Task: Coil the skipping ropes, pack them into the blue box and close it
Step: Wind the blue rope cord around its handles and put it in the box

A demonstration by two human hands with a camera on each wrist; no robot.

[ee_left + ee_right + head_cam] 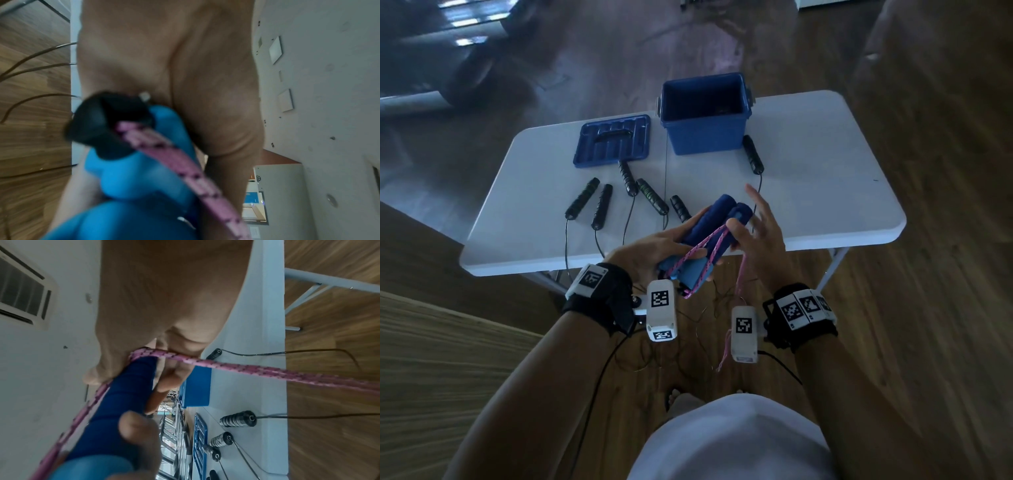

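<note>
My left hand (681, 240) grips a pair of blue skipping-rope handles (709, 226) side by side above the table's near edge. A pink patterned rope (697, 251) runs across the handles. My right hand (743, 222) pinches that rope at the handles' upper end, its other fingers spread. The rope's loose part hangs toward the floor. In the left wrist view the handles (131, 178) and pink rope (185, 162) fill the palm. The right wrist view shows the rope (267, 369) stretched over a handle (123, 394). The blue box (705, 137) stands without its lid at the table's far side.
The blue lid (613, 140) lies left of the box on the white table (825, 171). Several black rope handles (602, 205) lie on the table's left half, another (752, 154) beside the box's right corner. Their thin cords hang over the near edge to the wooden floor.
</note>
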